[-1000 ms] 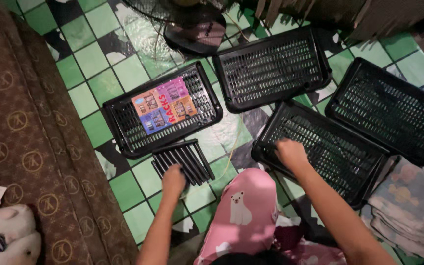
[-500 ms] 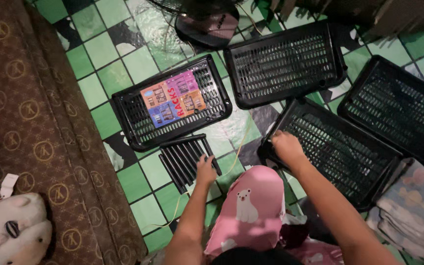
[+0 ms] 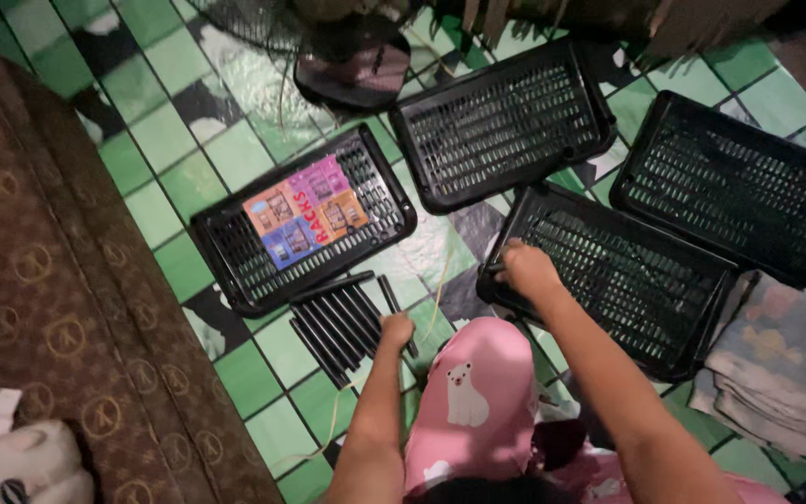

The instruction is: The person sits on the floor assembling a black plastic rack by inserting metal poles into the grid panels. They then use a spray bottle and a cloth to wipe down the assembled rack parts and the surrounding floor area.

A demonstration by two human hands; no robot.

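At lower centre, my left hand [image 3: 396,330] is curled around one black rod [image 3: 392,301] at the right edge of the rod bundle [image 3: 338,323] on the green tiled floor [image 3: 188,140]. Right of centre, my right hand [image 3: 526,269] grips the near corner of a black slotted tray [image 3: 627,280].

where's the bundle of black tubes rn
Head view, lower centre: the black tubes lie on the green floor below the labelled tray, under the left hand.

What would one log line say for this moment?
left hand: on black rods | right hand: grips nearest tray corner | floor: four black trays
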